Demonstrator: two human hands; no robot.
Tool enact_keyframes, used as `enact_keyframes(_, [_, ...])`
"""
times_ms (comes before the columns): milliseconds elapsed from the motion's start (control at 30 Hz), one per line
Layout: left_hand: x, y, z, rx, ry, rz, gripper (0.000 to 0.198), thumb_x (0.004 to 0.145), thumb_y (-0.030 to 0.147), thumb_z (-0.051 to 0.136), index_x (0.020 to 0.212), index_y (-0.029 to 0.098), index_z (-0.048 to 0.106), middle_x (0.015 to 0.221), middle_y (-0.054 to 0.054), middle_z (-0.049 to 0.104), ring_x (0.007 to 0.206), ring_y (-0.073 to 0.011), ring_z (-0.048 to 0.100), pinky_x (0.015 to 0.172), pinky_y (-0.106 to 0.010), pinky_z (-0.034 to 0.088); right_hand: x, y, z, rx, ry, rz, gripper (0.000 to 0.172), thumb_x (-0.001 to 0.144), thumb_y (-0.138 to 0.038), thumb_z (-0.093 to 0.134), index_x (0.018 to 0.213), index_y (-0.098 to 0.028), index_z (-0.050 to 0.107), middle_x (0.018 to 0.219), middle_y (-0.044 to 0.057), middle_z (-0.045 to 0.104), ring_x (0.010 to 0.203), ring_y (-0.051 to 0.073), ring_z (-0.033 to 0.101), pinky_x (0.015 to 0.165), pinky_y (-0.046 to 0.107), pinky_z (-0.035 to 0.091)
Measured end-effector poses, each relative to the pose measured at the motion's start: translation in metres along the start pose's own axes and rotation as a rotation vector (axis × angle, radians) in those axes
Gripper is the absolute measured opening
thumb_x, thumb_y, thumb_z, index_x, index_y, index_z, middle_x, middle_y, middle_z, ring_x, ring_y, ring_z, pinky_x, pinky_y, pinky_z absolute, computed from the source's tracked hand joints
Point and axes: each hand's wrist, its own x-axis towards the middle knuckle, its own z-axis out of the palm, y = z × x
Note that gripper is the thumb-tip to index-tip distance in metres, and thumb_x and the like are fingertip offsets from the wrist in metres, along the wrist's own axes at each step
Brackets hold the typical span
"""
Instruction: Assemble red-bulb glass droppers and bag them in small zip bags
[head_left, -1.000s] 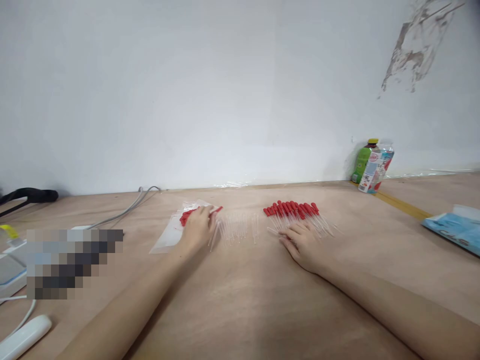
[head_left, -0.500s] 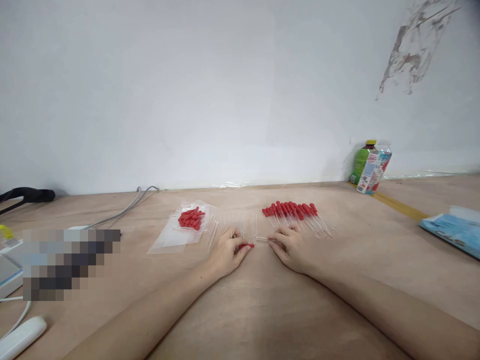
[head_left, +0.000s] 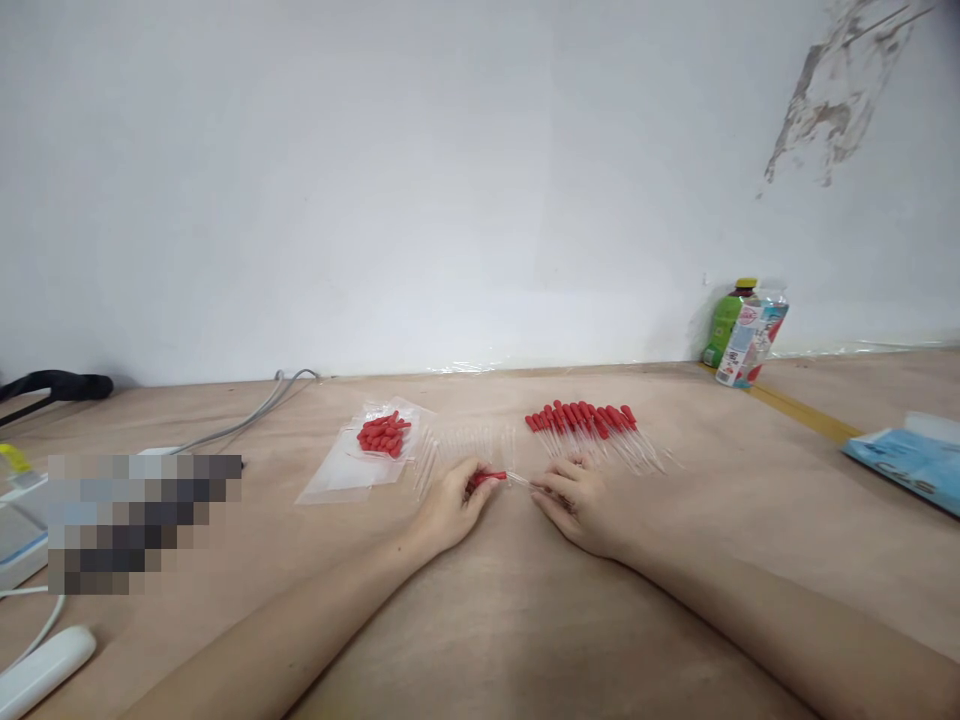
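My left hand (head_left: 450, 505) pinches a small red rubber bulb (head_left: 487, 477) near the middle of the wooden table (head_left: 480, 620). My right hand (head_left: 574, 500) pinches a clear glass dropper tube (head_left: 525, 482), its end meeting the bulb. Behind the hands lies a row of bare clear tubes (head_left: 465, 445). To the left, a clear plastic bag (head_left: 345, 470) carries a pile of loose red bulbs (head_left: 383, 434). At the right back lies a row of finished droppers with red bulbs (head_left: 589, 422).
Two drink bottles (head_left: 742, 330) stand against the white wall at the right. A blue packet (head_left: 907, 460) lies at the table's right edge. Grey cables (head_left: 247, 415), a white device (head_left: 45, 675) and a black object (head_left: 52, 385) sit at the left.
My left hand came from the bag of red bulbs to the table's middle carrying one bulb. My right hand lifted a clear tube, and the bulb and tube have been brought together.
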Motion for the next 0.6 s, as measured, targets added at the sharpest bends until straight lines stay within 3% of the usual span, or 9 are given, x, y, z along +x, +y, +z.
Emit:
enact_keyframes(433, [0.0, -0.009, 0.006, -0.343, -0.138, -0.092, 0.024, 0.082, 0.034, 0.046, 0.091, 0.013, 0.055, 0.07, -0.001, 0.058, 0.061, -0.0113, 0.056, 0.061, -0.024, 0.046, -0.004, 0.003, 0.008, 0.156, -0.02, 0.011, 0.014, 0.082, -0.023, 0.047, 0.089, -0.02, 0.059, 0.072, 0.001, 0.058, 0.067, 0.011, 0.051, 0.073, 0.029, 0.034])
enact_keyframes(600, [-0.001, -0.011, 0.007, -0.513, -0.196, -0.101, 0.024, 0.08, 0.034, 0.05, 0.088, 0.012, 0.055, 0.069, -0.001, 0.057, 0.061, -0.0099, 0.055, 0.062, -0.024, 0.047, -0.003, 0.008, 0.008, 0.181, -0.075, 0.002, 0.014, 0.083, -0.025, 0.047, 0.081, -0.02, 0.06, 0.07, 0.0, 0.058, 0.065, 0.01, 0.051, 0.072, 0.03, 0.031])
